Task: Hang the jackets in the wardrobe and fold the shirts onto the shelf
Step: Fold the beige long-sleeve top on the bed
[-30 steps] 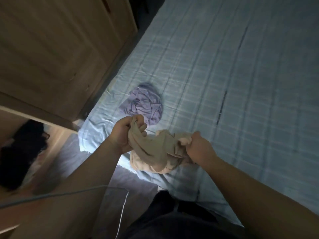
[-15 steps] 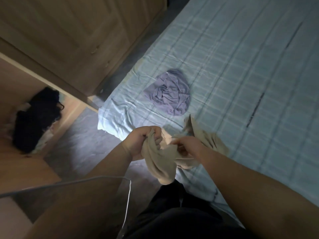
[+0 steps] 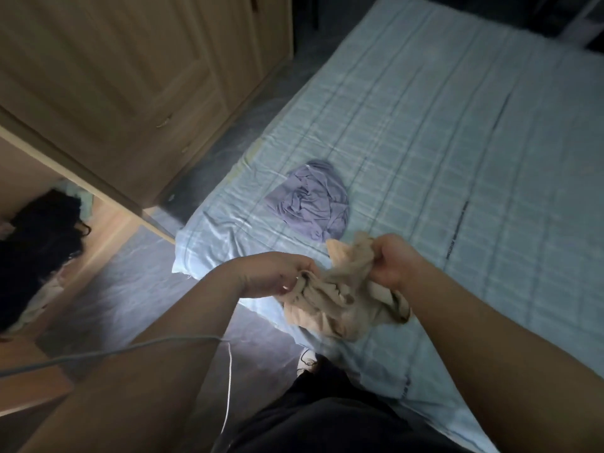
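Beige shirt, bunched, gripped by left hand and right hand over bed; purple shirt beyond.

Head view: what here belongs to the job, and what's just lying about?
Job:
beige garment, gripped by left hand and right hand
purple garment, crumpled on the bed
wardrobe

Lying about:
dark clothes heap in the open compartment
thin cable across the left arm
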The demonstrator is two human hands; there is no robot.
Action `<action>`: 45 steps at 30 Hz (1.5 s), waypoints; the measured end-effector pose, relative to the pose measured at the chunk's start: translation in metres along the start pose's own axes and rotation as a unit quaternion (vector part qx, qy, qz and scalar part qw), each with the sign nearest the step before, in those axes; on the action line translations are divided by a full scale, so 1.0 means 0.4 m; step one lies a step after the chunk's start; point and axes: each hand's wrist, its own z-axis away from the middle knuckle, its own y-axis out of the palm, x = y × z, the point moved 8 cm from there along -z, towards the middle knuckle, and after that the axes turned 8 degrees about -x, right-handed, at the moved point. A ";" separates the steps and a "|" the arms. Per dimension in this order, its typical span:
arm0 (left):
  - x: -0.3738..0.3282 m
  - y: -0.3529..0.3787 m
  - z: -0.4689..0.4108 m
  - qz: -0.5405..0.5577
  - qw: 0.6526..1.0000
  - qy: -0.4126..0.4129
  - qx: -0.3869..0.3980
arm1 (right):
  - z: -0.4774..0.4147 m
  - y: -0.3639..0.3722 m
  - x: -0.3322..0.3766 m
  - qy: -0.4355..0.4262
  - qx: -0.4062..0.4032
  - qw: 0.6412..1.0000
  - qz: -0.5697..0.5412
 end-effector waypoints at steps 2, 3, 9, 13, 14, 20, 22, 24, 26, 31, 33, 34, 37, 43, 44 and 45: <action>-0.052 -0.001 -0.001 -0.106 0.994 0.010 0.008 | 0.064 0.006 0.053 0.002 0.062 0.998 0.027; -0.088 0.007 0.002 -0.116 0.993 0.015 0.019 | 0.092 0.006 0.080 -0.013 0.093 0.994 0.049; -0.355 0.021 -0.036 -0.108 0.972 0.168 -0.120 | 0.357 0.008 0.251 -0.148 0.165 0.955 0.198; -0.534 0.134 -0.049 -0.252 0.923 0.274 -0.100 | 0.555 -0.056 0.392 -0.272 0.103 0.933 0.211; -0.577 0.174 -0.047 -0.285 0.908 0.296 -0.083 | 0.605 -0.073 0.424 -0.304 0.095 0.925 0.206; -0.740 0.329 -0.104 -0.404 0.845 0.330 -0.117 | 0.836 -0.271 0.563 -0.425 -0.040 0.889 0.165; -0.796 0.370 -0.109 -0.379 0.845 0.358 -0.118 | 0.899 -0.348 0.590 -0.449 -0.072 0.879 0.144; -0.851 0.411 -0.107 -0.375 0.834 0.388 -0.119 | 0.941 -0.433 0.608 -0.465 -0.114 0.867 0.138; -0.901 0.459 -0.102 -0.388 0.819 0.409 -0.110 | 0.959 -0.526 0.618 -0.471 -0.176 0.849 0.160; -1.023 0.644 -0.076 -0.397 0.797 0.450 -0.068 | 0.935 -0.708 0.622 -0.430 -0.338 0.762 0.347; -1.059 0.718 -0.085 -0.419 0.791 0.440 -0.069 | 0.918 -0.770 0.640 -0.430 -0.379 0.717 0.396; -1.074 0.749 -0.098 -0.440 0.785 0.429 -0.075 | 0.917 -0.801 0.651 -0.443 -0.394 0.704 0.391; -1.088 0.802 -0.163 -0.554 0.749 0.349 -0.105 | 0.919 -0.901 0.691 -0.476 -0.418 0.691 0.348; -1.060 0.856 -0.291 -0.713 0.643 0.223 -0.171 | 0.928 -1.110 0.799 -0.511 -0.427 0.659 0.348; -1.059 0.861 -0.311 -0.699 0.653 0.219 -0.190 | 0.932 -1.138 0.816 -0.523 -0.422 0.654 0.346; -1.056 0.865 -0.330 -0.676 0.673 0.220 -0.206 | 0.933 -1.161 0.830 -0.529 -0.418 0.652 0.347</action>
